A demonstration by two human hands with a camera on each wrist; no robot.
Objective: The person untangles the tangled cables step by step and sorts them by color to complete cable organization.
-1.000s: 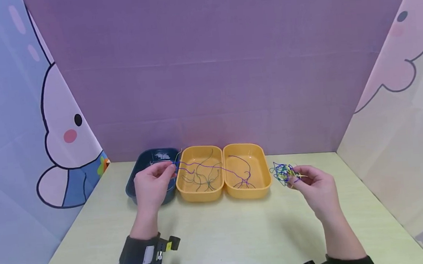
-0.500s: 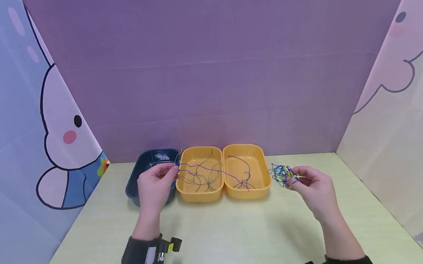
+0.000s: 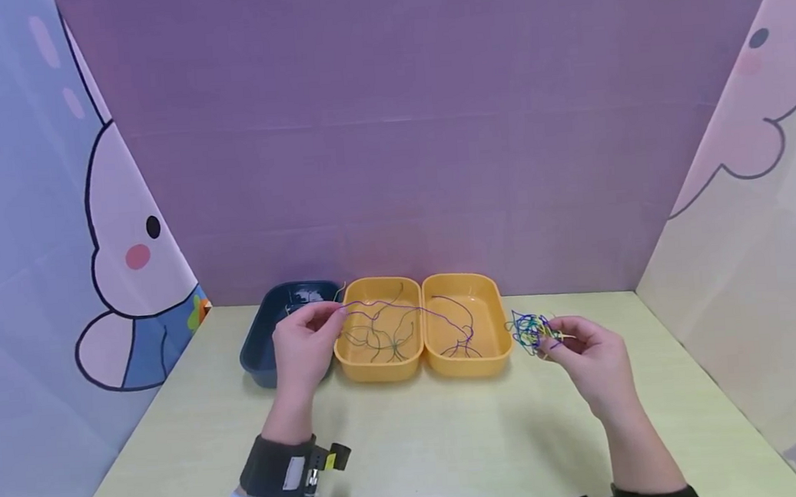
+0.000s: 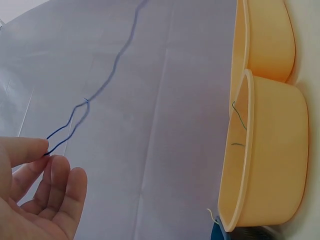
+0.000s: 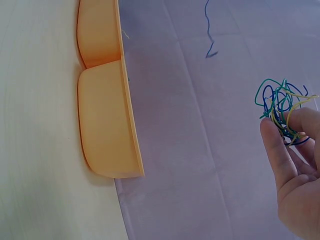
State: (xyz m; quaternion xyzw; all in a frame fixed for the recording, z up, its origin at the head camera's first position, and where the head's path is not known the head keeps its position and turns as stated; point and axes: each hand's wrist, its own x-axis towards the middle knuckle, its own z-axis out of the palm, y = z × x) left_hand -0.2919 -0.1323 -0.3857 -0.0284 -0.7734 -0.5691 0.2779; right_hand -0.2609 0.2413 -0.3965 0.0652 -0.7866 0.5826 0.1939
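My left hand [image 3: 307, 343] pinches a thin blue wire [image 4: 117, 65] between thumb and fingertips, above the gap between the navy bin and the middle yellow bin. Doubled near the fingers, the wire runs off to the right over both yellow bins. To the right of the bins, my right hand [image 3: 589, 362] holds a small tangle of blue, green and yellow wires [image 5: 282, 102] off the table with its fingertips. Green wires [image 3: 384, 342] lie in the middle yellow bin [image 3: 381, 371]. Blue wire [image 3: 469, 324] shows in the right yellow bin [image 3: 469, 367], partly overlapped by the held one.
The navy bin [image 3: 256, 355] stands at the left end of the row, partly behind my left hand, with a yellow wire end [image 3: 340, 291] at its rim. A purple backdrop [image 3: 431, 123] rises behind the table [image 3: 454, 452], with printed panels on both sides.
My left hand has shifted slightly right with the blue wire, which now arches more over the yellow bins. The right hand and its tangle stay nearly in place.
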